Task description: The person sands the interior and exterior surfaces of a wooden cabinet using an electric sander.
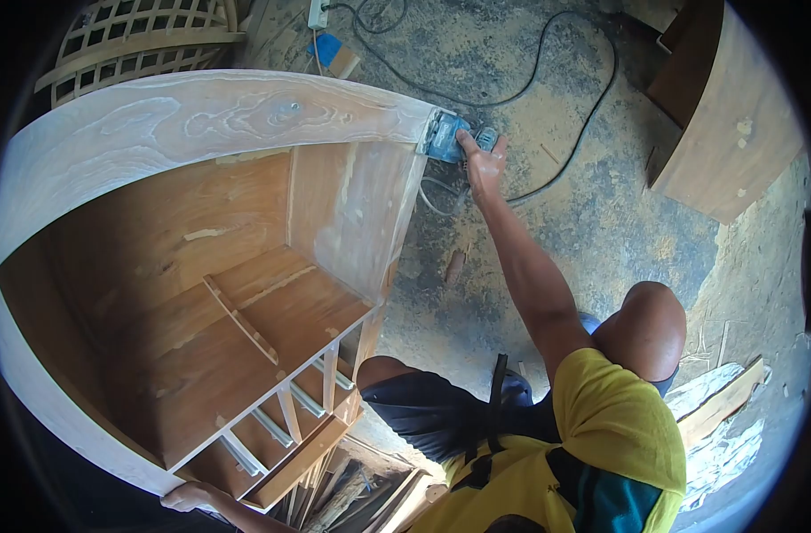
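Observation:
My right hand (484,167) is wrapped round a blue power sander (445,137). The sander rests against the far right end of the curved, pale wooden rim of a cabinet (219,111). At the near left corner of that cabinet, my left hand (188,496) grips the lower edge of the frame, its fingers partly hidden. Inside the cabinet's brown interior, a thin wooden strip (241,320) lies on the panel. Along the near side are slots with metal drawer runners (272,426).
A dark cable (614,67) loops over the stained floor. Another wooden furniture piece (734,115) stands at right, and a lattice panel (143,40) is at upper left. Wood offcuts (370,489) lie below the cabinet. Near my knee is crumpled sheeting with a board (721,404).

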A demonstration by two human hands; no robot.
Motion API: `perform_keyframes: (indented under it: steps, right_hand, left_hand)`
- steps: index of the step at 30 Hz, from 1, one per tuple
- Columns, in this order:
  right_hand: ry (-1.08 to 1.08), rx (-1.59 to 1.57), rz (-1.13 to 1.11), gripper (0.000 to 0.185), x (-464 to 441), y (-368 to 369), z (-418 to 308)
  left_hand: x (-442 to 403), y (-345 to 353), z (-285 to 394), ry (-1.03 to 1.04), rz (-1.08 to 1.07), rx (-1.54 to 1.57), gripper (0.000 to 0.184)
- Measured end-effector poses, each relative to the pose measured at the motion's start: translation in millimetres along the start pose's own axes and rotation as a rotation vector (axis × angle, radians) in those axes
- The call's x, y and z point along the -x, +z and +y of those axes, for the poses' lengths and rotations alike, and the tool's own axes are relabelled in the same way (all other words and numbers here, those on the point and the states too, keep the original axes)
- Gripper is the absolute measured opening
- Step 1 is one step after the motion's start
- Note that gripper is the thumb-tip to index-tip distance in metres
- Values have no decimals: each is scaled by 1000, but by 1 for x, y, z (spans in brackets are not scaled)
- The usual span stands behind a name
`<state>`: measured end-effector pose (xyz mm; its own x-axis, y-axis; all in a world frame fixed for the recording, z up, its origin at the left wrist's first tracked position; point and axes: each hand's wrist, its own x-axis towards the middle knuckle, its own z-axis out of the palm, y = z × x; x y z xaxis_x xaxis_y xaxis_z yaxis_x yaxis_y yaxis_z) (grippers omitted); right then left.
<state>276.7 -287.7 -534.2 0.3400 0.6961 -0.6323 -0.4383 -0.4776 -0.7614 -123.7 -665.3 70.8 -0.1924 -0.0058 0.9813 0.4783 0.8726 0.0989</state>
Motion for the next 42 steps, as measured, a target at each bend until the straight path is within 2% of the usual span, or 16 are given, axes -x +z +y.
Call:
perform_keyframes:
  steps: [3,6,9,12,15,19,22,24,25,27,31,33,34,36,39,42]
  right_hand:
    - [-23,-6,-26,64,26,0,42]
    - [-55,-71,-53,65,72,-1,62]
    - [-8,-99,-50,69,71,1,71]
    - [54,16,-39,71,46,-3,39]
    - [56,-59,-31,74,15,-1,11]
    - [56,0,54,80,-40,13,22]
    - [-18,42,74,81,-21,15,-19]
    - [-173,46,0,87,45,14,-72]
    - [-167,49,0,87,67,18,-83]
    - [-407,-33,-155,82,93,23,-96]
    - [-582,13,-149,77,91,24,-99]
    - [-340,5,-113,75,65,17,-81]
    - [-350,1,-123,75,48,17,-66]
    - [-191,-36,-12,76,21,15,-41]
    - [-129,-40,-7,77,36,12,-47]
    - [-203,-48,-95,77,83,18,-76]
  left_hand:
    - [7,-5,8,23,-20,10,66]
    - [6,-3,6,19,-5,-17,63]
    - [1,0,2,-3,10,44,63]
    - [2,-1,4,4,5,34,62]
    - [4,1,3,9,5,42,62]
    - [5,-3,4,36,4,4,65]
    - [7,-4,7,35,12,30,66]
    - [11,-2,9,50,10,52,66]
    - [11,-3,10,38,9,71,67]
    - [10,-3,9,25,8,88,67]
    - [4,-2,4,46,7,66,64]
    - [2,-1,2,29,14,55,63]
    - [-1,3,-4,38,17,57,62]
    - [-3,6,-10,51,18,16,60]
    - [-19,20,-37,95,39,40,58]
    - [-14,14,-30,101,10,95,58]
